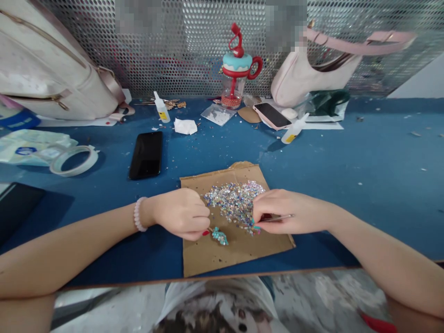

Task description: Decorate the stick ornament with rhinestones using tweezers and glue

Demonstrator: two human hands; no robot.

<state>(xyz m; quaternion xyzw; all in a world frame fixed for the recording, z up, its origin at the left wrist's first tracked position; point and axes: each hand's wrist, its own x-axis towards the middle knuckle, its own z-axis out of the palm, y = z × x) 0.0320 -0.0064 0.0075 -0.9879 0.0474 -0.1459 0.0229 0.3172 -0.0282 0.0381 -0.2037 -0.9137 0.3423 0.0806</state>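
Observation:
My left hand (183,214) is closed over the left part of a cardboard sheet (239,254). Its fingertips pinch the thin end of a small piece covered in turquoise stones (219,236), which juts out to the right just above the cardboard. In my closed right hand (287,210) is a pair of slim metal tweezers (277,218), mostly hidden by the fingers. Their tips sit at the right edge of a spread of loose, multicoloured rhinestones (236,199); whether they grip a stone is too small to tell.
A black phone (146,155) and a tape roll (74,161) lie to the left. Behind stand two glue bottles (161,107), a lidded cup (237,69), a pink phone (272,115) and a handbag (315,74). A backpack (62,69) fills the back left.

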